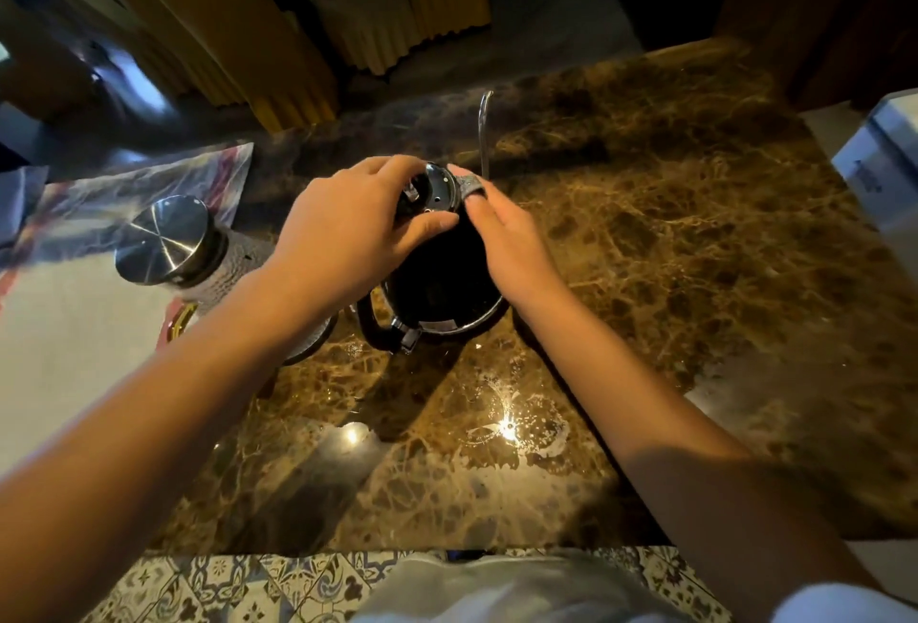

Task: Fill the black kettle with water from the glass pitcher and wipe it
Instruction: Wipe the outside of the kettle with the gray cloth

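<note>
The black kettle (437,284) stands on the brown marble counter (670,235), its handle toward me and its thin gooseneck spout (484,135) rising behind. My left hand (347,230) grips the kettle's black lid (434,190) at the top. My right hand (506,235) lies against the kettle's right side and pinches a small grey cloth (471,186) near the lid. The glass pitcher (213,269) with a steel lid (161,237) stands to the left, partly hidden by my left forearm.
A crinkled plastic sheet (149,185) and a pale mat (64,354) lie at the left. Yellow ribbed boards (258,51) lean behind the counter. A white box (879,160) sits at the right edge. Water marks (511,428) shine on the counter near me.
</note>
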A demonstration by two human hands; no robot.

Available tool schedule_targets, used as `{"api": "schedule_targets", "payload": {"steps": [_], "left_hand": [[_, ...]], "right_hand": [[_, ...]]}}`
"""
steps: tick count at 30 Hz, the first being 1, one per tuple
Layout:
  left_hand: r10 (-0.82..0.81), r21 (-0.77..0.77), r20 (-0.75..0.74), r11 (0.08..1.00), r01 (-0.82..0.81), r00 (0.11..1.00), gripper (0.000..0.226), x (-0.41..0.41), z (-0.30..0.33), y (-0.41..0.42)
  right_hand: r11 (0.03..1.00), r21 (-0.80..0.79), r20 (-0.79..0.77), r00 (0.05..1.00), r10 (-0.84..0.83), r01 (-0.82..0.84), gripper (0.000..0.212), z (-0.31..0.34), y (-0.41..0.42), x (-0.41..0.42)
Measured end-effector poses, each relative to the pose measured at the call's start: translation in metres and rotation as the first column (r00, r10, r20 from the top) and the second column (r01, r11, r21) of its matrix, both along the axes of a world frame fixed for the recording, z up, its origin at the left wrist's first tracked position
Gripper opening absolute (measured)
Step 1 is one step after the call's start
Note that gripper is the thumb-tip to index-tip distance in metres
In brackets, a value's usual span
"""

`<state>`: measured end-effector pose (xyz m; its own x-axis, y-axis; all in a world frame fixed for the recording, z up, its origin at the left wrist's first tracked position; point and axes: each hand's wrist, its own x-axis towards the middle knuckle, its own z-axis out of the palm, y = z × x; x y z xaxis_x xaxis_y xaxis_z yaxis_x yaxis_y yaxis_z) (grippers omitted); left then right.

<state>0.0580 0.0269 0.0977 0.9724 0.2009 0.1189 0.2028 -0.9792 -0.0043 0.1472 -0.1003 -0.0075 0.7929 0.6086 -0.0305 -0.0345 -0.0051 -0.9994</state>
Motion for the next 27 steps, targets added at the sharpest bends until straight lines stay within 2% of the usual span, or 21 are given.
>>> {"api": "schedule_targets", "payload": {"steps": [6, 9, 11, 14, 16, 18, 21, 24, 27], "left_hand": [[-0.089, 0.008, -0.017, 0.996, 0.089, 0.996, 0.067, -0.001, 0.002, 0.008], [-0.152, -0.144, -0.034, 0.979, 0.145, 0.988, 0.066, -0.003, 0.008, 0.02], [-0.2, -0.269, -0.046, 0.946, 0.18, 0.979, 0.064, -0.004, 0.01, 0.029], [-0.247, -0.426, -0.059, 0.883, 0.199, 0.967, 0.057, -0.002, 0.015, 0.038], [-0.245, -0.431, -0.071, 0.882, 0.192, 0.967, 0.057, 0.0, 0.015, 0.036], [-0.221, -0.363, -0.075, 0.914, 0.18, 0.972, 0.067, 0.002, 0.01, 0.029], [-0.168, -0.34, -0.074, 0.931, 0.134, 0.983, 0.079, 0.001, 0.001, 0.023], [-0.174, -0.35, -0.073, 0.926, 0.138, 0.982, 0.071, 0.001, 0.0, 0.028], [-0.212, -0.402, -0.09, 0.902, 0.159, 0.973, 0.068, 0.002, 0.002, 0.034]], "right_hand": [[0.996, -0.077, -0.093, 0.995, -0.042, 0.035, 0.043, -0.032, -0.015, -0.009], [0.985, -0.115, -0.026, 0.991, -0.132, 0.129, 0.041, -0.035, -0.024, -0.017], [0.98, -0.077, 0.048, 0.983, -0.18, 0.183, 0.04, -0.03, -0.026, -0.021], [0.985, 0.004, 0.109, 0.98, -0.169, 0.17, 0.041, -0.013, -0.019, -0.023], [0.992, 0.015, 0.129, 0.984, -0.125, 0.125, 0.045, -0.009, -0.01, -0.022], [0.995, -0.026, 0.162, 0.982, -0.093, 0.099, 0.05, -0.017, -0.005, -0.024], [0.988, -0.085, 0.201, 0.973, -0.111, 0.13, 0.053, -0.038, -0.011, -0.028], [0.981, -0.102, 0.214, 0.967, -0.138, 0.163, 0.054, -0.048, -0.019, -0.035], [0.976, -0.064, 0.158, 0.968, -0.195, 0.207, 0.05, -0.043, -0.026, -0.045]]}}
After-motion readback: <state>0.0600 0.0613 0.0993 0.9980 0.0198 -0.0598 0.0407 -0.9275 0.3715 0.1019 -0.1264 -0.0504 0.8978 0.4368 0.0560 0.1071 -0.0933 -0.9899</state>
